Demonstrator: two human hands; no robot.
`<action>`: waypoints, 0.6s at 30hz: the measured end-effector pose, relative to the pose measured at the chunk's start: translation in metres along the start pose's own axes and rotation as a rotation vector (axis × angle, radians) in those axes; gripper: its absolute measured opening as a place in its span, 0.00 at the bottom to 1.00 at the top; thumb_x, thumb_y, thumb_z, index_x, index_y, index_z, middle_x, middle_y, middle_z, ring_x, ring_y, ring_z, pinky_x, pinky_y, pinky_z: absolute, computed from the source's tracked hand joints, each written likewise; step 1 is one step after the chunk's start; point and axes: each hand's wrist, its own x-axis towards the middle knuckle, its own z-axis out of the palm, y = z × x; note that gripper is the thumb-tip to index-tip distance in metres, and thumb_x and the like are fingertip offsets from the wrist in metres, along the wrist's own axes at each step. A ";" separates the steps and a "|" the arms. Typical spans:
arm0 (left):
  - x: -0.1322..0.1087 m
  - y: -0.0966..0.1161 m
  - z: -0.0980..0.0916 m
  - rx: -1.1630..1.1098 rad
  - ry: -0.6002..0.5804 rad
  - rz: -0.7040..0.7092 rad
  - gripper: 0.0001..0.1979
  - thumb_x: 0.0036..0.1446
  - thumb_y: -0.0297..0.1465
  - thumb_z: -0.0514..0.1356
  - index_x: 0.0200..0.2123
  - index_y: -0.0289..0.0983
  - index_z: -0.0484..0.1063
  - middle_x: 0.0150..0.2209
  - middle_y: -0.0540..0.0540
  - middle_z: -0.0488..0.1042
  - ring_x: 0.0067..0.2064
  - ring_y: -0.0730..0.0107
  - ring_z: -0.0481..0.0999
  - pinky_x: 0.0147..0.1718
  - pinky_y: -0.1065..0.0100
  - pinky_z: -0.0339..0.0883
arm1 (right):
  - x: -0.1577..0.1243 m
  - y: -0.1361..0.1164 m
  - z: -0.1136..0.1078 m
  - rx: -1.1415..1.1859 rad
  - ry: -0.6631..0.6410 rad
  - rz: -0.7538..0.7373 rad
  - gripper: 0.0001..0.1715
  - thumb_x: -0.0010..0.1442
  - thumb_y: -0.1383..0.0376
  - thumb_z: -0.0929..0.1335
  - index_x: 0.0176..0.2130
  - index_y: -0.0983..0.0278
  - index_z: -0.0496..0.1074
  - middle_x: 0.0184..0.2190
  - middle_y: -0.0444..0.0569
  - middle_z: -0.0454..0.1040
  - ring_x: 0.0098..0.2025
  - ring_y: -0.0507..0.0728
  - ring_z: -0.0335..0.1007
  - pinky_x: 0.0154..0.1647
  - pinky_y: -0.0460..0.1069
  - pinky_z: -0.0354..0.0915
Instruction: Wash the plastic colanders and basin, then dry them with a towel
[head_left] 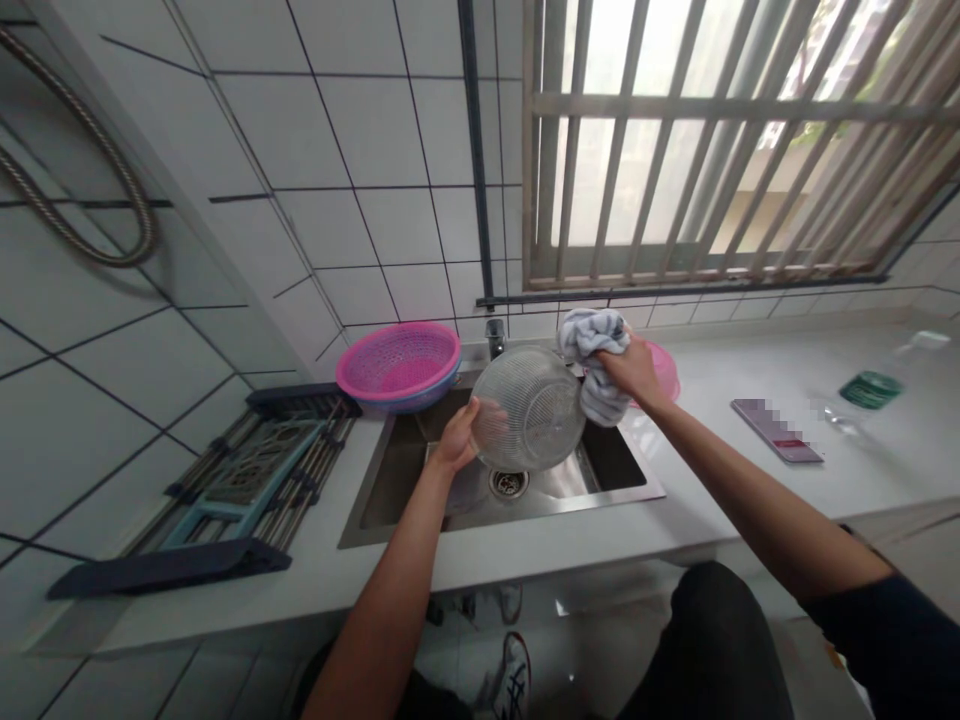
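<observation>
Tilted over the steel sink (517,515) is a clear plastic colander (525,410) with fine slots. My left hand (457,436) grips its left rim, thumb on the near side and fingers seen through the plastic. Bunched in my right hand (637,370) is a grey-white cloth (596,335), with its lower end hanging beside the colander's right edge. I cannot tell whether the cloth touches the colander. Partly hidden behind my right hand stands a pink plastic container (666,370).
Left of the faucet (496,338), a pink basket (397,362) sits in a blue basin (412,402). A folded rack (255,480) lies on the left counter. To the right lie a phone (776,430) and a clear bottle (874,388). A barred window (675,105) is behind.
</observation>
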 end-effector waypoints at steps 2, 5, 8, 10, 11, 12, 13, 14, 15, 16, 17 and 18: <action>-0.002 -0.002 0.001 0.069 -0.028 -0.012 0.17 0.68 0.42 0.68 0.37 0.32 0.79 0.30 0.41 0.84 0.30 0.62 0.86 0.34 0.65 0.82 | 0.008 -0.014 0.005 -0.001 -0.090 -0.002 0.21 0.57 0.59 0.70 0.49 0.63 0.78 0.47 0.55 0.84 0.45 0.65 0.78 0.47 0.55 0.71; -0.003 -0.003 -0.001 0.154 -0.045 0.002 0.20 0.65 0.45 0.70 0.37 0.32 0.79 0.31 0.39 0.84 0.30 0.59 0.86 0.34 0.62 0.82 | 0.000 -0.044 0.017 -0.131 -0.308 -0.089 0.24 0.58 0.60 0.72 0.54 0.62 0.76 0.47 0.54 0.84 0.46 0.64 0.78 0.47 0.54 0.70; -0.001 -0.005 -0.005 0.211 -0.042 0.034 0.24 0.61 0.50 0.71 0.38 0.31 0.80 0.32 0.37 0.85 0.30 0.59 0.85 0.33 0.62 0.81 | -0.019 -0.075 0.028 -0.327 -0.405 -0.175 0.23 0.61 0.63 0.70 0.56 0.62 0.76 0.47 0.57 0.83 0.47 0.66 0.79 0.48 0.54 0.68; 0.004 -0.011 -0.007 0.230 -0.037 0.057 0.26 0.57 0.51 0.73 0.38 0.31 0.81 0.33 0.37 0.85 0.31 0.58 0.85 0.34 0.62 0.80 | -0.033 -0.092 0.033 -0.378 -0.459 -0.245 0.24 0.62 0.65 0.69 0.57 0.62 0.75 0.49 0.58 0.83 0.50 0.67 0.79 0.49 0.54 0.68; 0.006 -0.015 -0.007 0.230 -0.025 0.075 0.26 0.54 0.50 0.75 0.38 0.31 0.81 0.34 0.38 0.85 0.33 0.58 0.85 0.35 0.63 0.80 | -0.042 -0.100 0.036 -0.385 -0.495 -0.288 0.25 0.62 0.65 0.70 0.58 0.62 0.74 0.50 0.58 0.82 0.51 0.67 0.78 0.50 0.54 0.68; 0.009 -0.019 -0.008 0.220 -0.001 0.099 0.24 0.52 0.47 0.77 0.38 0.32 0.81 0.34 0.40 0.85 0.34 0.59 0.85 0.37 0.63 0.80 | -0.051 -0.106 0.038 -0.387 -0.533 -0.331 0.26 0.61 0.65 0.70 0.58 0.62 0.74 0.51 0.58 0.82 0.52 0.67 0.78 0.50 0.54 0.68; 0.012 -0.024 -0.009 0.205 0.028 0.126 0.23 0.48 0.44 0.78 0.36 0.33 0.80 0.34 0.42 0.85 0.35 0.59 0.84 0.38 0.64 0.79 | -0.060 -0.112 0.041 -0.385 -0.581 -0.383 0.26 0.61 0.66 0.70 0.59 0.62 0.74 0.51 0.58 0.82 0.53 0.67 0.77 0.50 0.54 0.68; 0.014 -0.027 -0.010 0.187 0.055 0.151 0.21 0.45 0.41 0.80 0.35 0.34 0.80 0.34 0.43 0.85 0.37 0.59 0.84 0.39 0.64 0.79 | -0.071 -0.117 0.043 -0.397 -0.616 -0.424 0.26 0.61 0.66 0.70 0.59 0.62 0.74 0.51 0.58 0.82 0.53 0.68 0.77 0.49 0.54 0.69; 0.015 -0.029 -0.011 0.173 0.070 0.168 0.20 0.43 0.38 0.80 0.34 0.35 0.79 0.33 0.44 0.84 0.39 0.57 0.84 0.40 0.64 0.79 | -0.080 -0.122 0.045 -0.411 -0.636 -0.463 0.29 0.61 0.67 0.70 0.61 0.62 0.73 0.52 0.58 0.81 0.54 0.68 0.76 0.49 0.55 0.69; 0.016 -0.031 -0.013 0.165 0.072 0.176 0.19 0.41 0.36 0.80 0.33 0.35 0.78 0.33 0.44 0.84 0.42 0.55 0.84 0.41 0.64 0.78 | -0.089 -0.126 0.046 -0.420 -0.640 -0.501 0.33 0.61 0.68 0.69 0.65 0.62 0.70 0.54 0.59 0.80 0.55 0.69 0.75 0.49 0.55 0.70; 0.016 -0.031 -0.015 0.165 0.060 0.173 0.18 0.42 0.36 0.79 0.33 0.36 0.78 0.33 0.44 0.84 0.44 0.53 0.84 0.42 0.63 0.78 | -0.095 -0.130 0.047 -0.427 -0.646 -0.520 0.36 0.61 0.69 0.69 0.67 0.63 0.68 0.56 0.59 0.79 0.56 0.69 0.74 0.50 0.56 0.70; 0.016 -0.031 -0.016 0.169 0.043 0.166 0.18 0.42 0.35 0.79 0.33 0.37 0.77 0.34 0.44 0.83 0.47 0.51 0.84 0.43 0.62 0.78 | -0.098 -0.133 0.047 -0.431 -0.651 -0.529 0.38 0.61 0.69 0.69 0.68 0.63 0.67 0.57 0.60 0.79 0.57 0.69 0.74 0.50 0.56 0.70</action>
